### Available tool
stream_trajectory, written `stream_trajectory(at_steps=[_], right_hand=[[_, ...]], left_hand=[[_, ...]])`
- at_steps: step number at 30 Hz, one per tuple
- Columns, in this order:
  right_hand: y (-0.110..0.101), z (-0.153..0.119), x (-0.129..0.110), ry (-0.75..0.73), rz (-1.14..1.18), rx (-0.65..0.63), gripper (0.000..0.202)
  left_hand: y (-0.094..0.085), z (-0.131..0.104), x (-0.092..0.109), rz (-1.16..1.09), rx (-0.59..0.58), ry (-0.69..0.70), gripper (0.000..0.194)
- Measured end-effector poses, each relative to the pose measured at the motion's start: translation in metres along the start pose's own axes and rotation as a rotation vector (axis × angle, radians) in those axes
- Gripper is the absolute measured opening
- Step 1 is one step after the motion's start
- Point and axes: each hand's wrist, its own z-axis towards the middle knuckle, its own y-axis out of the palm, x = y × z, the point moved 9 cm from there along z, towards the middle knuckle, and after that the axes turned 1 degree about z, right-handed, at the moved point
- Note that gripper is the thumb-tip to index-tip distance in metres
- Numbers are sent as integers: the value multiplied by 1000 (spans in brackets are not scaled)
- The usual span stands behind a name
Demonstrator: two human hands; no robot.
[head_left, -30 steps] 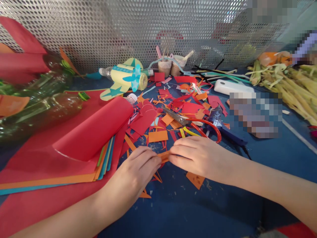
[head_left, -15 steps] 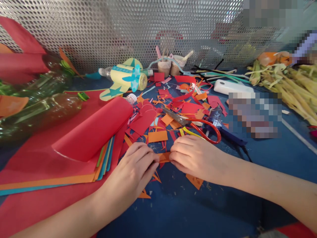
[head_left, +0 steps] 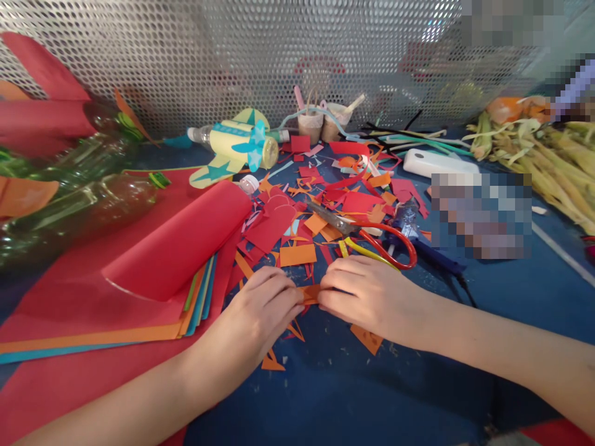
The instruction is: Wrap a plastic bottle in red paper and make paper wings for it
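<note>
A small strip of orange paper (head_left: pixel 310 294) lies between my two hands, low over the blue table. My left hand (head_left: pixel 267 313) has its fingers closed on the strip's left end, and my right hand (head_left: pixel 367 294) pinches the right end. Both sets of fingertips are partly hidden behind the knuckles. Just beyond them is a flat orange rectangle (head_left: pixel 297 255). Red-handled scissors (head_left: pixel 385 244) rest behind my right hand, beside a yellow-handled tool (head_left: pixel 367 251) that it partly covers. Another orange piece (head_left: pixel 367 339) lies below my right hand.
At left, a red paper-wrapped bottle (head_left: pixel 181 241) rests on stacked coloured sheets (head_left: pixel 93 341), near green bottles (head_left: pixel 83 201). A yellow bottle rocket (head_left: pixel 237 142), two cups (head_left: pixel 310 124), a blue glue gun (head_left: pixel 425 251), a white device (head_left: pixel 439 164) and dried husks (head_left: pixel 543 161) stand around paper scraps.
My left hand has shifted slightly right, closer to my right hand, so less of the orange strip shows between them. The whole view has moved a little.
</note>
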Motion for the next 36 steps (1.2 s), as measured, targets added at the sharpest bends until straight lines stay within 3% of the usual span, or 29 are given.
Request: stream_trajectory(at_steps=[7,15,20,28,36], right_hand=[[7,1,3,74,-44,7,18],[11,1,8,186,88,-64,12],[11,2,10,212,69,-13,13],[2,0,21,318,234,40,6],[7,1,21,336,260,3,9]], left_hand=[[-1,2,-2,-78,8,5,26],[1,1,-5,-154,7,2,20],[2,2,-5,-137,-11,-8,18],[1,1,-1,-77,5,31,21],[3,-1,-8,-126,6,0,22]])
